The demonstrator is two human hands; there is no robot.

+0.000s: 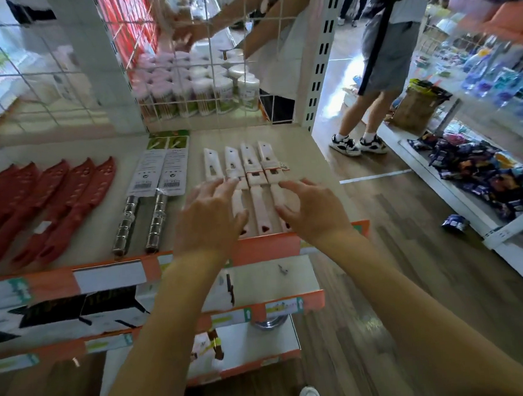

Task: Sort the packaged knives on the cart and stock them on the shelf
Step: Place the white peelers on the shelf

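Note:
Several white and pink packaged knives [250,174] lie side by side on the top shelf [306,152], blades pointing away. My left hand [209,216] hovers over their left handles with fingers spread, the fingertips at the leftmost knives. My right hand [309,207] hovers over the right handles, fingers loosely curved and holding nothing. Left of them lie two steel-handled knives [158,185] in white card sleeves. Several red sheathed knives [49,198] lie further left.
A wire grid panel [184,64] backs the shelf, with jars [192,92] and another person's arms behind it. Lower shelves with orange price strips [261,308] sit below. A person [384,68] stands in the aisle to the right, beside a shelf of dark packets [482,172].

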